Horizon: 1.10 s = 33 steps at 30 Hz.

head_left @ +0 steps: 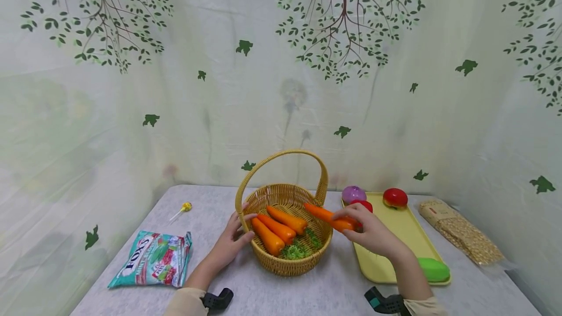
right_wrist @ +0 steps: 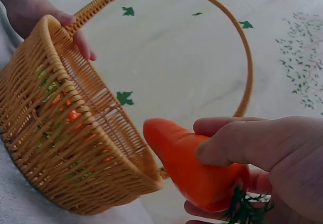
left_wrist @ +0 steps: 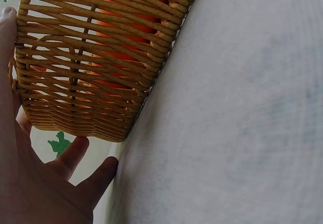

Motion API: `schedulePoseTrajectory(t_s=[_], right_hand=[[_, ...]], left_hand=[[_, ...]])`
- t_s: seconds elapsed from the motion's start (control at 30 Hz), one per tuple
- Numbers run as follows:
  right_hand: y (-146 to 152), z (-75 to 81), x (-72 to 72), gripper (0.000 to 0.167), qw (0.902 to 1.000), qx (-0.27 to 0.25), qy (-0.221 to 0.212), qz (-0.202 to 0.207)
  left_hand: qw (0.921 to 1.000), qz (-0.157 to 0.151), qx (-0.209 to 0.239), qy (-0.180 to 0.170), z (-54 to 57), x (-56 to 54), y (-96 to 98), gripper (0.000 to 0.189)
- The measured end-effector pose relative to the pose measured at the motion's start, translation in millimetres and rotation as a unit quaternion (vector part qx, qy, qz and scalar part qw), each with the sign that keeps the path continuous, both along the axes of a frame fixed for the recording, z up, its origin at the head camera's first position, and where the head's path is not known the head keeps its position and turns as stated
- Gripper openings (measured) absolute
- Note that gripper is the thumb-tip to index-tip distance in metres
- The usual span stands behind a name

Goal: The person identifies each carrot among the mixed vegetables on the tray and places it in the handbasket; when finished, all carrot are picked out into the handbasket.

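A wicker basket (head_left: 287, 268) with an arched handle stands mid-table. Inside lie several orange carrots (head_left: 275, 228) and some green tops (head_left: 296, 250). At its left side my left hand (head_left: 229, 240) grips the rim near the handle's base, fingers over the edge; in the left wrist view the hand (left_wrist: 48, 183) is beside the woven wall. Over the basket's right rim, my right hand (head_left: 371, 230) holds another carrot (head_left: 325, 214), its narrow end towards the basket. The right wrist view shows this carrot (right_wrist: 197, 166) pinched between thumb and fingers, with dark green leaves at its thick end.
On the right a yellow tray (head_left: 373, 262) bears a red tomato-like item (head_left: 395, 198), a purple onion-like item (head_left: 353, 194) and a green vegetable (head_left: 433, 269). Beyond it lies a bag of grain (head_left: 458, 230). A teal snack bag (head_left: 153, 260) and a lollipop (head_left: 186, 207) lie left.
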State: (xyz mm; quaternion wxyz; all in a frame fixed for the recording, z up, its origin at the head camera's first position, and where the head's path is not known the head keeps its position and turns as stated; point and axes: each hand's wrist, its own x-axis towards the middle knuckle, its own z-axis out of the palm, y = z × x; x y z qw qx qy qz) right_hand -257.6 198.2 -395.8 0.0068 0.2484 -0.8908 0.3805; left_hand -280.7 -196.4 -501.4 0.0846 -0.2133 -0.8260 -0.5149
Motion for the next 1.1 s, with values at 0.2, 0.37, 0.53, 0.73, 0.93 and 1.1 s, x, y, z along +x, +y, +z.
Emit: schedulePoseTrajectory(t_s=[0.2, 0.37, 0.53, 0.73, 0.93, 1.1], right_hand=[[-16, -6.3, -3.5, 0.038, 0.9998, 0.000, 0.017, -0.010], [-32, -10.7, -4.8, 0.037, 0.9975, -0.013, 0.026, -0.064], [-44, -17.8, -6.6, 0.037, 0.9934, -0.028, 0.052, -0.098], [-56, -26.7, -9.4, 0.036, 0.9841, -0.019, 0.102, -0.144], [-72, -30.1, -19.2, 0.037, 0.9794, 0.017, 0.112, -0.167], [-82, -36.4, -30.0, 0.037, 0.9799, 0.040, 0.114, -0.159]], left_hand=[[0.9999, -0.006, 0.013, -0.004, -0.2, -0.1, -1.1, 0.045], [0.9999, -0.007, 0.015, 0.001, -1.5, -0.4, -1.9, 0.045], [0.9999, -0.006, 0.016, 0.003, -1.6, -0.4, -0.3, 0.045], [0.9998, -0.009, 0.013, -0.010, 0.5, 0.2, 2.5, 0.045], [0.9999, -0.006, 0.006, 0.012, 2.1, -3.2, -0.3, 0.044], [0.9998, -0.007, 0.003, 0.019, 0.2, -2.1, -2.2, 0.045]])
